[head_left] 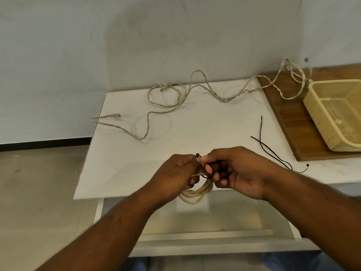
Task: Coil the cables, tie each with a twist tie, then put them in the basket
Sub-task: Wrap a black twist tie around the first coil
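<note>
A coiled beige cable hangs below my two hands at the white table's front edge. My left hand grips the top of the coil. My right hand pinches a black tie looped around the coil; the tie's small head sticks up between my thumbs. A long loose beige cable lies sprawled across the back of the table and runs onto the wooden board. The yellow mesh basket sits on that board at the right, with no cable in it.
Two more black ties lie crossed on the white table right of my hands. The wooden board adjoins the table's right side. A white wall stands behind, and the floor lies to the left.
</note>
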